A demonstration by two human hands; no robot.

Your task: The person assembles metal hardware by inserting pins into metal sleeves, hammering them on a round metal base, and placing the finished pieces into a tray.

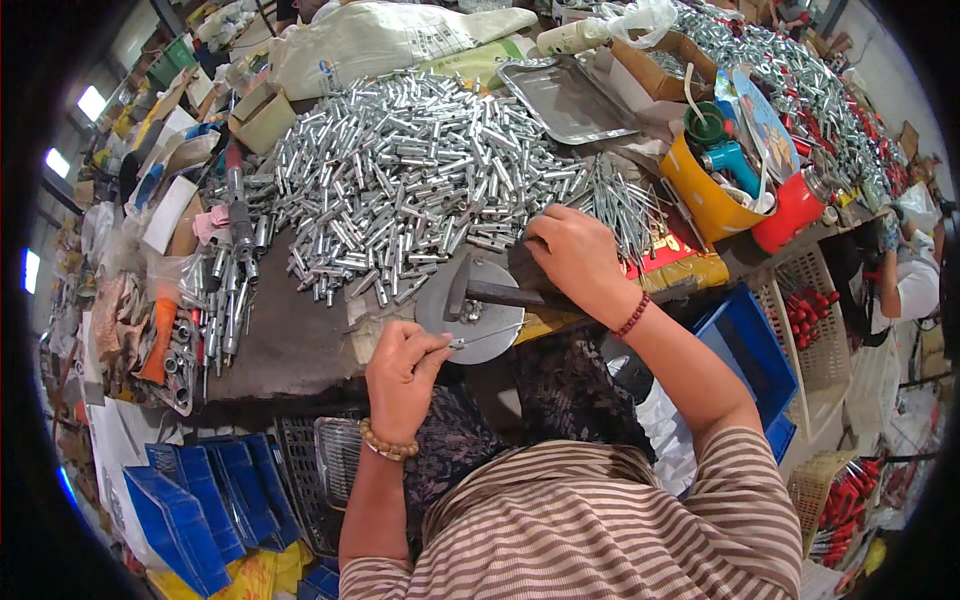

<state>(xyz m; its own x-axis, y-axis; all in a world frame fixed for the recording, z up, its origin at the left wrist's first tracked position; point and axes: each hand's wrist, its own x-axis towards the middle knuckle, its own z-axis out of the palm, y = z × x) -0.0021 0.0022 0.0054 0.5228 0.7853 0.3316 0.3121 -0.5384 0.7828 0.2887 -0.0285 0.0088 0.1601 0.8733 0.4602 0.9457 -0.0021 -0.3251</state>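
Note:
My left hand (402,372) is closed in a pinch on a small silvery metal piece (458,344). A thin metal rod (495,333) runs from it to the right, over a round grey metal plate (485,352). On the plate stands a hammer's head (460,286), its dark handle (515,294) pointing right toward my right wrist. My right hand (580,250) is above the handle with curled fingers, at the near edge of a heap of silvery metal tubes (400,170). Whatever its fingertips hold is hidden.
Thin metal rods (622,210) lie right of the heap. Beyond are a metal tray (565,100) and a yellow container (700,190). Tools, among them one with an orange handle (158,340), crowd the left. Blue bins (175,520) stand below the bench.

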